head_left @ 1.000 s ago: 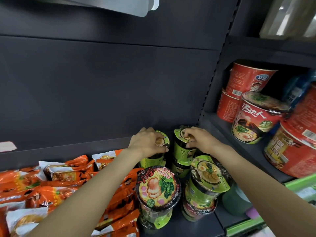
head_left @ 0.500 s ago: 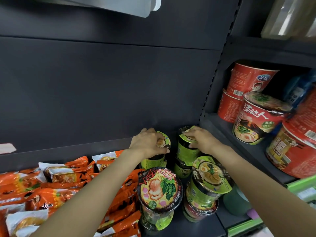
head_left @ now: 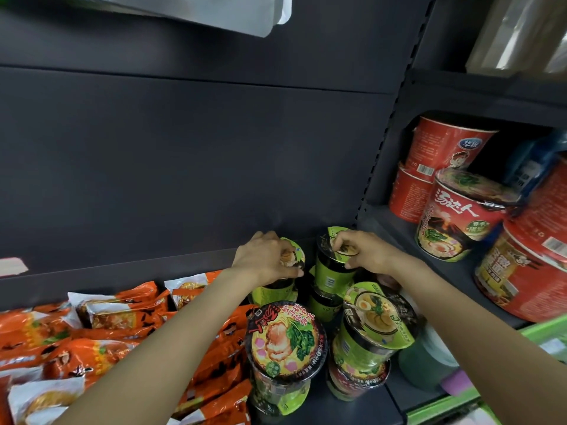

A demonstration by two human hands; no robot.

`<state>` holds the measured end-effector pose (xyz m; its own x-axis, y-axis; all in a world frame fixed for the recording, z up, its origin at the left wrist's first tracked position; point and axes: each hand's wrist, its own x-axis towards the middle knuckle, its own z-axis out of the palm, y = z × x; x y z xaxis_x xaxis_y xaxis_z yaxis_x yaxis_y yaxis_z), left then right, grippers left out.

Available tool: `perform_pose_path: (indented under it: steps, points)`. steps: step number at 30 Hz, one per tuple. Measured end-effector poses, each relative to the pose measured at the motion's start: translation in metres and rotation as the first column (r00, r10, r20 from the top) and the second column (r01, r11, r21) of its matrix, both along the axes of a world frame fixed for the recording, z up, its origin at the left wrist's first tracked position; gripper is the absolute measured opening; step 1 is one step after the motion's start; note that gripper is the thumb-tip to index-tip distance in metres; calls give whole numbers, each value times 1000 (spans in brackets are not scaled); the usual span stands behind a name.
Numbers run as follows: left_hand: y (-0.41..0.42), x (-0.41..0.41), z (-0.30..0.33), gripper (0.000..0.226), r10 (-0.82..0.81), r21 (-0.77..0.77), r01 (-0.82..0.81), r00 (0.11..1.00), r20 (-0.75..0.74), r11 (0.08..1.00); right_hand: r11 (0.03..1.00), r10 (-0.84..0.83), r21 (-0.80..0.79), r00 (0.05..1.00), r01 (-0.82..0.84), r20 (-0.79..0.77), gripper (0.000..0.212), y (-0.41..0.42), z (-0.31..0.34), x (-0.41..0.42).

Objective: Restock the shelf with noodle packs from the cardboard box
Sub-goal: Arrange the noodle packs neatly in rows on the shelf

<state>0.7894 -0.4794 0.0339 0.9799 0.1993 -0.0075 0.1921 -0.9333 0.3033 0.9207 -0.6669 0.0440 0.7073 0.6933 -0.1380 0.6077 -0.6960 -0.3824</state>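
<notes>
we see green-and-black noodle cups [head_left: 333, 271], orange packets [head_left: 101, 342], red tubs [head_left: 445, 148] and a dark grey shelf [head_left: 184, 167].

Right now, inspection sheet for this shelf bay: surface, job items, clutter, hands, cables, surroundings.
Surface: dark shelf, mostly covered with stock.
Job's things: green noodle cups stacked at the back; left cup and right cup each under a hand. Two more stacks in front, the front cup and the tilted cup. Cardboard box not in view.
Clutter: orange noodle packs piled loosely to the left.
Hands: left hand has a grip on the left cup's lid; right hand grips the right cup's rim.
Cables: nothing seen.
Surroundings: red noodle bowls stacked in the neighbouring bay to the right; dark back panel.
</notes>
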Motion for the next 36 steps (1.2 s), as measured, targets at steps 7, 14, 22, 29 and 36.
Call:
perform_pose_path:
  steps: [7,14,22,29,36]
  points:
    - [-1,-1,0,57,-4,11,4,1000,1,1000,994,-86,-51,986,94,140,65,15,-13,-11]
    - [1,-2,-1,47,-57,-80,59,998,34,995,999,-10,-30,993,14,116,59,-5,-10,-2]
    - [5,-1,-6,50,-112,-48,114,992,55,992,1000,-5,6,985,4,175,45,15,-8,-7]
    - [2,0,-9,55,-100,-48,103,993,62,993,999,36,-28,993,-33,112,46,0,-5,2]
    - [3,0,-8,55,-73,-81,80,994,86,993,983,-112,-114,966,141,233,67,14,-17,-6]
